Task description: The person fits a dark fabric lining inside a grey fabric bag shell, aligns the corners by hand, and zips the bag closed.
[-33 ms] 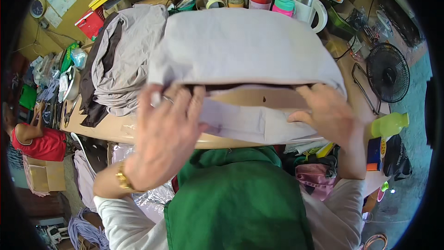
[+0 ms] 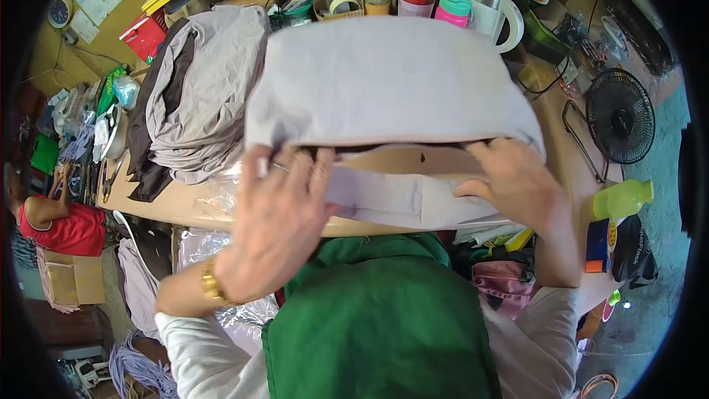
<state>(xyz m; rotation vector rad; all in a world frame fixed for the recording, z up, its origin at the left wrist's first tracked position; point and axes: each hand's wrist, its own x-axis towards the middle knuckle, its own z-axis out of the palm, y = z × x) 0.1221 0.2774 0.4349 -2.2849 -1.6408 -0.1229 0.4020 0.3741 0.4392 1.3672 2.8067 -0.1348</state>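
Pale grey cloth (image 2: 399, 77) laid across the tan table (image 2: 185, 203), its main spread centred near 12 o'clock (clock set on mid-view, 12 at top). Its near edge lifts into a long slit, tan surface showing within; a paler seamed strip (image 2: 384, 196) of fabric lies on the wearer's side. Green apron (image 2: 377, 318) at 6. Crumpled grey-and-dark garment pile (image 2: 210, 81) at 10, just beside the cloth. Black desk fan (image 2: 622, 114) between 2 and 3, well apart.

Left hand (image 2: 273, 222) at 8: fingertips at the slit's left end, thumb spread off toward the strip; cannot tell whether the fingers pinch anything. Right hand (image 2: 521, 185) at 3: fingertips at the slit's right end, thumb apart from them, over the strip; pinch likewise unreadable.

White-handled steel mug (image 2: 485, 11) at 1, beyond the cloth. Gold wristband (image 2: 212, 285) on the left wrist, at 8. Slim ring (image 2: 279, 168) on a left finger.
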